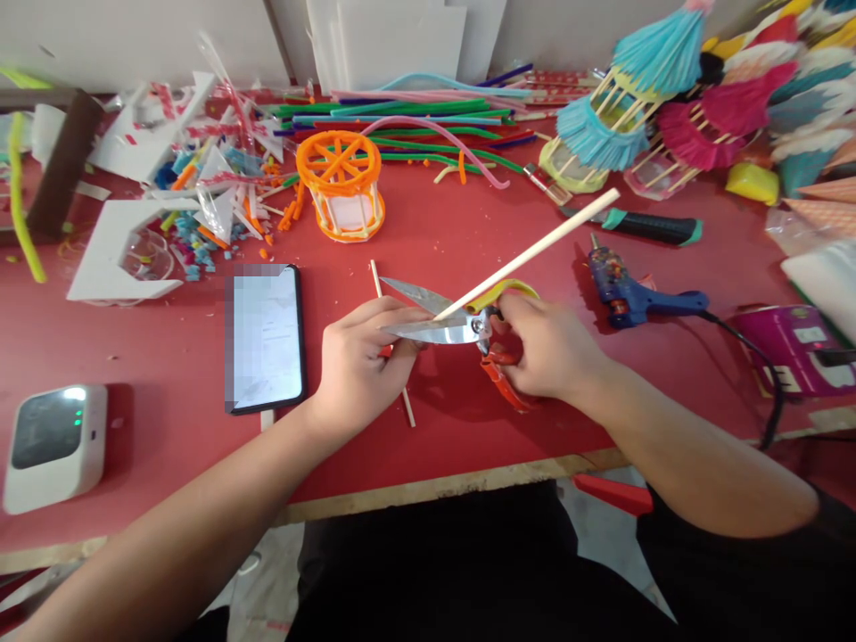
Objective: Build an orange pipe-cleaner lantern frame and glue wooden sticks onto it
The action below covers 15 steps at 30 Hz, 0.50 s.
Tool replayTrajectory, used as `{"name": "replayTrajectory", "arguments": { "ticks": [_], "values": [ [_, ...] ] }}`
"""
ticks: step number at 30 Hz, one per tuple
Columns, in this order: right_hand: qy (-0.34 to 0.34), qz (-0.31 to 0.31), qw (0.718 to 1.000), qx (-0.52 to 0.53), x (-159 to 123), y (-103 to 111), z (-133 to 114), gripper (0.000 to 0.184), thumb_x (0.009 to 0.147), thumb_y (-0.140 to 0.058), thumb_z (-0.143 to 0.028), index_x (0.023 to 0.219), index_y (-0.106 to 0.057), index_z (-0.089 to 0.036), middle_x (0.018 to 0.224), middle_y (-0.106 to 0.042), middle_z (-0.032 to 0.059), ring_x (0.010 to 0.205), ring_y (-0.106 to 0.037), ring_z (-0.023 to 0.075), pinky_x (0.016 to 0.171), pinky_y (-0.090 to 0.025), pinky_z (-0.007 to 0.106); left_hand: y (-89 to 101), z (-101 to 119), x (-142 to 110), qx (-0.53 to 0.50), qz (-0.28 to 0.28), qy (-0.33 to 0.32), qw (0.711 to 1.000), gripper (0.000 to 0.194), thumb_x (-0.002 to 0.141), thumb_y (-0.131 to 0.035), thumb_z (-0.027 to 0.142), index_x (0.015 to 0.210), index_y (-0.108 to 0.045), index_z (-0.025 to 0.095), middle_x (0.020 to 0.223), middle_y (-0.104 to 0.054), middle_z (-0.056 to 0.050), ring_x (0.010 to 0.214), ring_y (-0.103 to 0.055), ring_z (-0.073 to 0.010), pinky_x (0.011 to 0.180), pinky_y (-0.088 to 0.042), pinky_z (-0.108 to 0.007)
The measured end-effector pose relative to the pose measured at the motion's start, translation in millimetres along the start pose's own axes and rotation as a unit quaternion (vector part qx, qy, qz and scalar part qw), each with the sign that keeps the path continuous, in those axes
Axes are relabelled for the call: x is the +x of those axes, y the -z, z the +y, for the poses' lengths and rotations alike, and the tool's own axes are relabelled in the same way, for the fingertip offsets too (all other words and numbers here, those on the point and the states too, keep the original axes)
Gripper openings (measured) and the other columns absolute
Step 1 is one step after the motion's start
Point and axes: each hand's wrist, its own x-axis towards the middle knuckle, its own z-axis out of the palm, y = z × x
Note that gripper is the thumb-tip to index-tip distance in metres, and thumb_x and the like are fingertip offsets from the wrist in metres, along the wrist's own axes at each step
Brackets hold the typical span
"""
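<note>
My right hand (545,343) grips a pair of scissors (434,332) by its red and yellow handles, with the blades spread apart. A pale wooden stick (535,252) runs between the blades and slants up to the right. My left hand (367,361) pinches the stick's lower end beside the blades; the fingertips are partly hidden behind the lower blade. Beneath my left hand, a thinner stick (407,406) lies on the red table (374,464). Beyond the hands stands a small orange round frame (341,160) with a spoked top and upright sticks.
A phone (267,339) and a white device (57,446) lie to the left. Blue glue gun (629,290), utility knife (652,226) and purple tin (789,348) are on the right. Pipe cleaners (428,111), scraps (207,196) and a blue-roofed model (621,98) stretch along the back.
</note>
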Motion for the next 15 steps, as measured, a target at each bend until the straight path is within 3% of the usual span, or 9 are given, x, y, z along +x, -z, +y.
{"name": "replayTrajectory", "arguments": {
  "ticks": [5, 15],
  "values": [
    [-0.006, 0.004, 1.0, -0.001, 1.3, -1.3, 0.0, 0.033, 0.065, -0.056, -0.04, 0.075, -0.027, -0.027, 0.066, -0.046, -0.0004, 0.055, -0.042, 0.0162, 0.054, -0.028, 0.03, -0.1, 0.5, -0.1, -0.003, -0.001, 0.007, 1.0, 0.028, 0.084, -0.056, 0.001, 0.086, -0.077, 0.02, 0.085, -0.079, -0.003, 0.073, -0.073, -0.0134, 0.066, -0.059, -0.022],
    [0.046, 0.047, 0.998, -0.006, 3.7, -0.7, 3.2, 0.025, 0.072, -0.055, -0.035, 0.08, -0.033, -0.026, 0.073, -0.054, 0.0038, 0.064, -0.053, 0.0214, 0.055, -0.033, 0.031, -1.9, -2.6, -1.4, -0.002, 0.007, 0.011, 1.0, 0.025, 0.085, -0.057, 0.003, 0.088, -0.076, 0.02, 0.091, -0.079, -0.005, 0.078, -0.074, -0.0147, 0.068, -0.061, -0.025]
  ]
}}
